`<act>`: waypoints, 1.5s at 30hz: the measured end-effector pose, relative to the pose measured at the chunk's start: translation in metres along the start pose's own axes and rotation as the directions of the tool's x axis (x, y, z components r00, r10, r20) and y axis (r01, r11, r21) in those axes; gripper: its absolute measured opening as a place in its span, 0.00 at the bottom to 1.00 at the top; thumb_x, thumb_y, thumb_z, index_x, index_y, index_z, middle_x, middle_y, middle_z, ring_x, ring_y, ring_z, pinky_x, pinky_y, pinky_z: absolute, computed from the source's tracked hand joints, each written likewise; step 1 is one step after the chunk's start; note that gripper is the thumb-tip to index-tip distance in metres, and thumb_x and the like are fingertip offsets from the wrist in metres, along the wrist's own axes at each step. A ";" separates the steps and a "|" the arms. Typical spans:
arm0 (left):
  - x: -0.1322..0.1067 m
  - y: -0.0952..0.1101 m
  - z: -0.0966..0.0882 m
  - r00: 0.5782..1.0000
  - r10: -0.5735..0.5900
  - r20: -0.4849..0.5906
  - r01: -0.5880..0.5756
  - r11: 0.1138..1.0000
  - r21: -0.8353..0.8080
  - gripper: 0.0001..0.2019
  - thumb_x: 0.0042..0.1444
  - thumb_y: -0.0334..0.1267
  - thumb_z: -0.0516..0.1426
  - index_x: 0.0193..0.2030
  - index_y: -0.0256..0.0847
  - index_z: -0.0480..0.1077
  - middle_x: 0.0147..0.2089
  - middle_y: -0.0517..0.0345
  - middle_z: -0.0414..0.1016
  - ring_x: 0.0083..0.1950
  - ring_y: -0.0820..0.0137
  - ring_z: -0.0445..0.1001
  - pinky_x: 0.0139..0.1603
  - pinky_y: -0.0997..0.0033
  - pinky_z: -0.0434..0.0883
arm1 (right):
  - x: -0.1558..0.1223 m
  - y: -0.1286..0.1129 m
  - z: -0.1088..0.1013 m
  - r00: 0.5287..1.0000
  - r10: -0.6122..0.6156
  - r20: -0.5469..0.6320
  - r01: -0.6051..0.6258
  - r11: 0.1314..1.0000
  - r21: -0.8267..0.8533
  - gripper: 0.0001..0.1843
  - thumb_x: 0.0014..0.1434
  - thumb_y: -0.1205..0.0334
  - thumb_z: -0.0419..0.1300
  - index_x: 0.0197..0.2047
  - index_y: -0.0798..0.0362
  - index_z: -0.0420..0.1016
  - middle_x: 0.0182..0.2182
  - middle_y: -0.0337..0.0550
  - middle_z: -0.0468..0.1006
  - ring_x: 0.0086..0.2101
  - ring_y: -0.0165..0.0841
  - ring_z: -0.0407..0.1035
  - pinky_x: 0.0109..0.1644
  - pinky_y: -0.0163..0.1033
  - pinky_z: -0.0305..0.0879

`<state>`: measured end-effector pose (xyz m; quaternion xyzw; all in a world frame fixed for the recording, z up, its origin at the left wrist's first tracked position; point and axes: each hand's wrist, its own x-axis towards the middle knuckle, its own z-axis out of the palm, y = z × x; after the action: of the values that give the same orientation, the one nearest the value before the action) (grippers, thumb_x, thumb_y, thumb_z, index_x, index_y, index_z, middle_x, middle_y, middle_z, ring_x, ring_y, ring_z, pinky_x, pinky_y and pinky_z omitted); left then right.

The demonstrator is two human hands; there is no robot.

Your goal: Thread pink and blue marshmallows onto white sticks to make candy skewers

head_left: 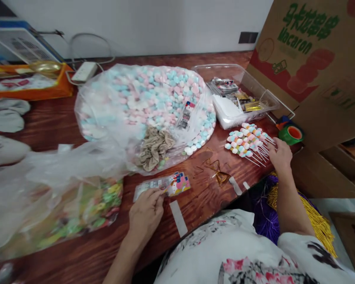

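My left hand (146, 211) rests at the near edge of a small stack of printed clear plastic bags (179, 184), thumb and forefinger pinched at the top one. Over at the right, my right hand (280, 156) has its fingers closed round the ends of some white sticks. These belong to a pile of marshmallow skewers (245, 139) in pink, white, blue and yellow, lying flat with their sticks toward me. Gold twist ties (220, 173) lie between my hands. The fingertips of the right hand are partly hidden.
A large clear bag of marshmallows (154, 90) carries a crumpled beige cloth (156, 146). Colourful candy fills another bag (103, 205) at left. Behind the skewers stands a clear plastic tub (233, 114); tape rolls (291, 134) and a Macaron carton (307, 79) stand at right.
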<state>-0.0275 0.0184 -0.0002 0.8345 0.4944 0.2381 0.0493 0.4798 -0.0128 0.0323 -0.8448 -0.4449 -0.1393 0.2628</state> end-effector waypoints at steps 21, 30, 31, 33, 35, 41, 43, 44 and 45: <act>-0.002 0.021 -0.004 0.995 0.041 0.096 -0.060 0.977 0.205 0.13 0.63 0.37 0.50 0.44 0.41 0.76 0.41 0.51 0.77 0.43 0.62 0.74 0.41 0.67 0.70 | 0.074 -0.055 0.017 0.991 -0.038 -0.130 0.110 0.784 0.611 0.11 0.55 0.58 0.57 0.34 0.55 0.77 0.31 0.43 0.79 0.34 0.34 0.74 0.41 0.41 0.71; -0.004 0.011 -0.003 0.999 0.030 0.045 -0.033 0.997 0.067 0.11 0.62 0.41 0.54 0.44 0.41 0.76 0.42 0.54 0.79 0.43 0.65 0.77 0.40 0.69 0.71 | 0.057 -0.086 -0.005 0.974 0.096 -0.206 0.116 0.571 0.812 0.06 0.57 0.59 0.58 0.35 0.53 0.67 0.29 0.39 0.77 0.24 0.29 0.71 0.31 0.38 0.70; -0.005 0.010 -0.003 0.998 0.035 0.045 -0.037 0.998 0.049 0.11 0.62 0.41 0.54 0.44 0.41 0.76 0.42 0.54 0.80 0.43 0.65 0.77 0.40 0.70 0.71 | 0.050 -0.093 -0.015 0.972 0.076 -0.222 0.141 0.570 0.810 0.06 0.58 0.59 0.58 0.35 0.53 0.67 0.30 0.40 0.78 0.25 0.30 0.72 0.31 0.38 0.70; -0.005 0.007 -0.003 0.998 0.048 0.045 -0.048 0.999 0.010 0.11 0.62 0.41 0.55 0.43 0.42 0.77 0.42 0.54 0.80 0.43 0.66 0.77 0.40 0.70 0.71 | 0.038 -0.107 -0.030 0.972 0.041 -0.229 0.169 0.555 0.815 0.08 0.59 0.57 0.59 0.38 0.52 0.67 0.31 0.40 0.79 0.25 0.30 0.73 0.31 0.38 0.70; -0.004 0.005 -0.004 0.998 0.053 0.045 -0.052 0.998 -0.031 0.11 0.62 0.41 0.54 0.42 0.42 0.77 0.41 0.55 0.80 0.42 0.67 0.78 0.39 0.71 0.72 | 0.028 -0.122 -0.033 0.978 0.008 -0.206 0.169 0.544 0.822 0.11 0.58 0.56 0.60 0.41 0.51 0.66 0.31 0.39 0.79 0.25 0.30 0.72 0.31 0.38 0.70; 0.004 0.008 -0.007 0.994 -0.015 0.106 0.031 0.987 -0.159 0.13 0.63 0.42 0.53 0.39 0.42 0.78 0.37 0.55 0.79 0.38 0.69 0.77 0.37 0.72 0.71 | 0.019 -0.140 0.013 0.945 -0.298 0.138 0.071 0.594 0.801 0.07 0.54 0.60 0.60 0.31 0.50 0.64 0.25 0.36 0.77 0.23 0.31 0.71 0.29 0.38 0.68; 0.004 0.008 -0.008 0.992 -0.035 0.122 0.061 0.975 -0.214 0.13 0.63 0.43 0.53 0.39 0.41 0.79 0.38 0.54 0.79 0.38 0.69 0.77 0.39 0.72 0.72 | 0.020 -0.140 0.028 0.923 -0.325 0.204 0.059 0.644 0.763 0.06 0.53 0.62 0.59 0.30 0.50 0.64 0.23 0.36 0.76 0.22 0.31 0.71 0.27 0.37 0.66; 0.003 0.007 -0.008 0.991 -0.046 0.125 0.075 0.967 -0.241 0.13 0.63 0.43 0.53 0.40 0.41 0.79 0.39 0.53 0.79 0.39 0.69 0.77 0.40 0.72 0.72 | 0.020 -0.139 0.032 0.921 -0.324 0.216 0.055 0.658 0.751 0.05 0.53 0.62 0.59 0.30 0.50 0.65 0.23 0.36 0.76 0.22 0.31 0.71 0.27 0.37 0.66; 0.002 0.007 -0.007 0.990 -0.060 0.126 0.092 0.958 -0.270 0.13 0.63 0.43 0.54 0.40 0.41 0.78 0.39 0.53 0.79 0.40 0.69 0.77 0.42 0.71 0.72 | 0.020 -0.139 0.035 0.920 -0.323 0.221 0.051 0.660 0.750 0.05 0.53 0.63 0.59 0.30 0.50 0.65 0.23 0.36 0.77 0.23 0.32 0.72 0.27 0.38 0.66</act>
<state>-0.0246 0.0157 0.0093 0.8123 0.4846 0.2535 0.2027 0.3768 0.0854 0.0578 -0.6283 -0.5867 0.1690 0.4821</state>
